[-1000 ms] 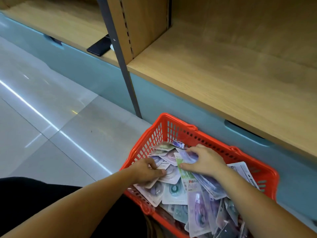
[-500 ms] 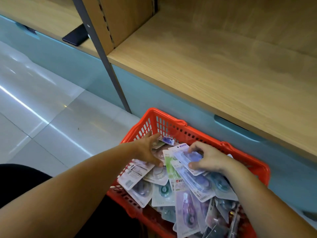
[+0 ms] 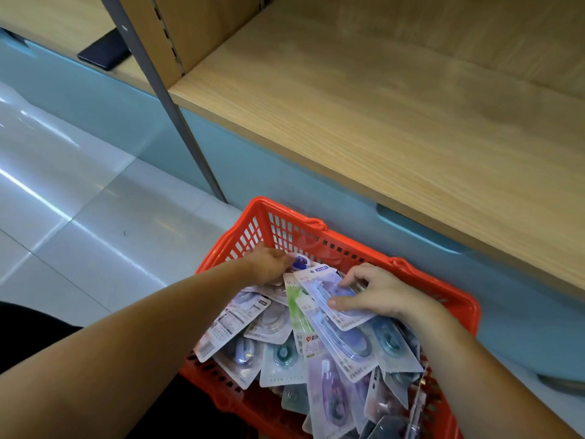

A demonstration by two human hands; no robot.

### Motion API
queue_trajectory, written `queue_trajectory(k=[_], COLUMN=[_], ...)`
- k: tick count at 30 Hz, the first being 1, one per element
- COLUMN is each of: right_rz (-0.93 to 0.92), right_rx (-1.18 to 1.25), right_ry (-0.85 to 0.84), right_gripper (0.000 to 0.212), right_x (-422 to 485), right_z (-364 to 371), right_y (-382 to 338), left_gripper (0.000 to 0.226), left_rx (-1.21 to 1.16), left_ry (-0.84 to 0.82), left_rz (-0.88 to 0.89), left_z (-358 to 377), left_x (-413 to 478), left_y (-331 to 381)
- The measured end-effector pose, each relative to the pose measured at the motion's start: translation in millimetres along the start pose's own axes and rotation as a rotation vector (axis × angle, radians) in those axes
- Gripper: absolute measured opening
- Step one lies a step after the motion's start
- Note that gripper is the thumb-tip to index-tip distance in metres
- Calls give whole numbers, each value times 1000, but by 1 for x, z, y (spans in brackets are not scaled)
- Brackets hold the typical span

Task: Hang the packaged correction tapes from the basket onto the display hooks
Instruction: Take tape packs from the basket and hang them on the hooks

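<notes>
An orange plastic basket [image 3: 285,229] stands on the floor below me, filled with several packaged correction tapes [image 3: 281,359] in clear blisters on white, purple and green cards. My right hand [image 3: 376,293] grips a purple-carded correction tape pack [image 3: 329,286] by thumb and fingers, on top of a fanned stack. My left hand [image 3: 269,264] reaches into the basket's far left corner and pinches the top of a small pack with a dark blue tape [image 3: 300,262]. No display hooks are in view.
A wooden shelf [image 3: 395,122] runs above pale blue drawer fronts [image 3: 364,229] right behind the basket. A grey metal upright [image 3: 177,112] stands left of it. A dark flat object [image 3: 104,53] lies on the left shelf. Glossy tiled floor [image 3: 79,201] spreads left.
My left hand moved from the middle of the pile up to the basket's far left corner. My right hand lifted a purple pack clear of the stack and drew back slightly right.
</notes>
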State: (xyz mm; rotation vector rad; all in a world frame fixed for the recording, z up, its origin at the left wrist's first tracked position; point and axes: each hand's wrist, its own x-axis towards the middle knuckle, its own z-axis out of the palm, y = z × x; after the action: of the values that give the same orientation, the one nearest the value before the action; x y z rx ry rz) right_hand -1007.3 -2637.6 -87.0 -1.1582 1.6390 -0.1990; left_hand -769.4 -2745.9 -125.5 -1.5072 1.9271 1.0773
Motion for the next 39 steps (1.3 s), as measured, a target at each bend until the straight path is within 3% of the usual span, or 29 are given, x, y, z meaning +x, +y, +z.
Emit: queue_trajectory(k=[3,8,12,15,17,21,24,26,31,35,39], right_rz=[-12,-38,8,-52,-98,-116,25,68,21,-82,-119], right_rx=[28,80,181,234,212,62,-106,-59,151,291,388], right_ry=[23,60,84,147,185,246,159,110,94,101,155], right_gripper=[38,13,35,21,41,75,94,103,97,95,80], right_x=[-1,-14,-37,-52,-59,-66,-67,-70,-75,-71,-62], right_z=[8,8,7,8,11,18,14,11,6,8,12], right_y=[4,8,-3,-3,5,23,33,36,34,37,34], left_gripper=[81,61,57,73,91,113,104,95,73,64,23], left_rx=[-54,114,207,157,129,-122,-333,-475,-914,-1229,-1453], left_ry=[93,197,419,285,203,153,162,212,386,315,198], left_rz=[-15,87,181,107,51,-32,-69,-70,-11,-33,-53], left_z=[10,10,14,29,39,46,52,59,77,76,69], left_x=[-7,-22,-49,-67,-76,-83,-90,-95,-103,-105,-106], left_y=[13,35,46,56,61,65,65,67,77,81,79])
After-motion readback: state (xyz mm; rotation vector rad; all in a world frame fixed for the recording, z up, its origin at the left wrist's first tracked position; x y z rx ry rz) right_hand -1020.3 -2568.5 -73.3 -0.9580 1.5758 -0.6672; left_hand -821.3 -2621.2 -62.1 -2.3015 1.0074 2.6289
